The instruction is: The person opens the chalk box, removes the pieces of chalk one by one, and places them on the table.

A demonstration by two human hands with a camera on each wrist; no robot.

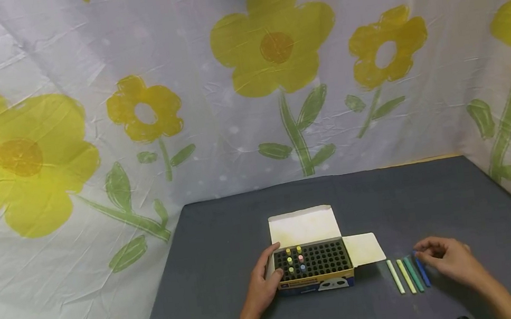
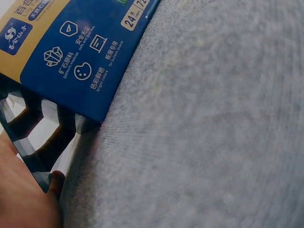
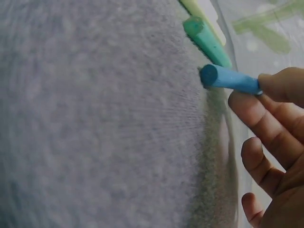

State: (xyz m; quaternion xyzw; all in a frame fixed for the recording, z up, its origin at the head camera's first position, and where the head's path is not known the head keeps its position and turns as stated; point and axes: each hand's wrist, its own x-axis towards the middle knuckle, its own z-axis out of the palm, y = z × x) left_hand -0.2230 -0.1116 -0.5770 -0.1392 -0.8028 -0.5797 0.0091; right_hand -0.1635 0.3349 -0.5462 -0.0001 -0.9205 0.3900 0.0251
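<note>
Head view: at the lower centre of the frame we find a chalk box, flaps unfolded, on a dark table. The left hand grips its left side, thumb at the near corner. At lower right lie a pale stick, a yellow stick and a green stick; beside them is the blue chalk, its upper end in the right hand.

Left wrist view: the box's printed side fills the upper left, and the hand holds its end at lower left. The card looks light and likely to dent, so we would keep that hold gentle.

Right wrist view: at right, thumb and forefinger nearly meet, pinching one end of the blue chalk. We judge it light, stiff, dusty and brittle; gripping nearer its middle would strain it less. We cannot tell whether it is fully lifted.
</note>
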